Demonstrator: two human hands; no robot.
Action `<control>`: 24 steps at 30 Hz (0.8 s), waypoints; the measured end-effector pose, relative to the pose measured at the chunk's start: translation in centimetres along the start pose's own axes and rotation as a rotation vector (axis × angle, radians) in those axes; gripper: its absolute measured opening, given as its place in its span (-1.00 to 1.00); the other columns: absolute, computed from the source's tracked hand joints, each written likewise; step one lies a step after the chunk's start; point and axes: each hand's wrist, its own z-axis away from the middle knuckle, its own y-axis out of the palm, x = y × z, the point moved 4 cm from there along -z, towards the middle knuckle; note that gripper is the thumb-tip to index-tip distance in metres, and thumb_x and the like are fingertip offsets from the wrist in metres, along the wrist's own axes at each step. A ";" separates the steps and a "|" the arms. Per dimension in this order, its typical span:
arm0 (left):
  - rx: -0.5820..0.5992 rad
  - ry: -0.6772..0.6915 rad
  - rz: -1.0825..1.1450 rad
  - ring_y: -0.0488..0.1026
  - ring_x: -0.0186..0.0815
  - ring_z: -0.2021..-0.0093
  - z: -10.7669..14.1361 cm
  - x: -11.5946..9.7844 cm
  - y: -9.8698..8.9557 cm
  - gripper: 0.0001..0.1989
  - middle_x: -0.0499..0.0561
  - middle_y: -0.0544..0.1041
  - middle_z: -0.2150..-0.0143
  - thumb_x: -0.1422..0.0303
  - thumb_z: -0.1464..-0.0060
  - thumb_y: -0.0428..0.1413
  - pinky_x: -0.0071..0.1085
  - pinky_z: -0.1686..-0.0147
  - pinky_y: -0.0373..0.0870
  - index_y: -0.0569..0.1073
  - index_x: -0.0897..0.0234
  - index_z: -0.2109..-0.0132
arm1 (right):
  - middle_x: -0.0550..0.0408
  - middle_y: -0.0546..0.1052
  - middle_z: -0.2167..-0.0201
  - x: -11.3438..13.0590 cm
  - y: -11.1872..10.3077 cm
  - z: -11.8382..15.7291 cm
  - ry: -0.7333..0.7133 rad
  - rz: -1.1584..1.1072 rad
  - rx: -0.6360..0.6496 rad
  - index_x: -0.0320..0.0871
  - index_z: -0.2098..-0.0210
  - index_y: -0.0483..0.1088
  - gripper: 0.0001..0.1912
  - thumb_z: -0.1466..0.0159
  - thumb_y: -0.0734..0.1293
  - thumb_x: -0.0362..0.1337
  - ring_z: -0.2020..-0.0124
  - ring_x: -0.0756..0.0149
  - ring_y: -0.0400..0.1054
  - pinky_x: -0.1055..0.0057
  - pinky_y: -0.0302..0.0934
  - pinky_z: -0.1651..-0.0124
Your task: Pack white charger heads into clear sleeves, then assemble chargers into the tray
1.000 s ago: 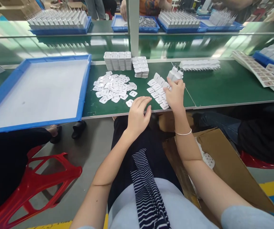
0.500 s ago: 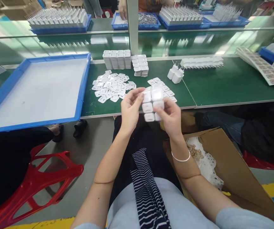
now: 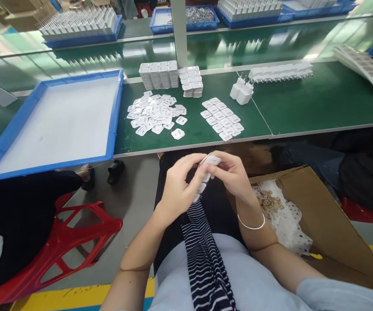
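Observation:
Over my lap, just in front of the bench edge, both hands grip a joined sheet of small white rounded-square plastic covers (image 3: 213,160). My left hand (image 3: 180,185) is closed on its left side, thumb across the front. From the right, my right hand (image 3: 235,176) pinches the top cover. The sheet is turned nearly edge-on, and the fingers hide much of it. Beyond my hands, a flat group of similar covers (image 3: 222,117) lies in rows on the bench. To its left is a heap of loose covers (image 3: 155,113).
Stacked cover sheets (image 3: 159,75) stand at the back, beside a shorter stack (image 3: 191,82). White plug adapters (image 3: 242,91) stand right of them, near a row of white pieces (image 3: 280,72). A blue-rimmed tray (image 3: 110,129) overhangs the bench's left edge. An open cardboard box (image 3: 322,216) sits at my right.
Both hands have come down toward my lap with the sheet, which has turned from facing me to nearly edge-on. Two loose covers now show apart at the heap's right side.

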 end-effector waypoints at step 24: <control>-0.646 0.260 -0.568 0.62 -0.20 0.13 2.9 0.9 -3.5 -0.75 0.02 0.66 0.10 0.51 -0.15 0.16 -0.28 0.08 0.57 0.59 0.20 0.04 | 0.15 0.61 0.43 -0.9 -1.7 1.6 -0.015 0.013 -0.405 -0.05 0.36 0.60 -0.96 -0.19 0.46 -0.27 0.43 0.32 0.46 0.41 0.37 0.40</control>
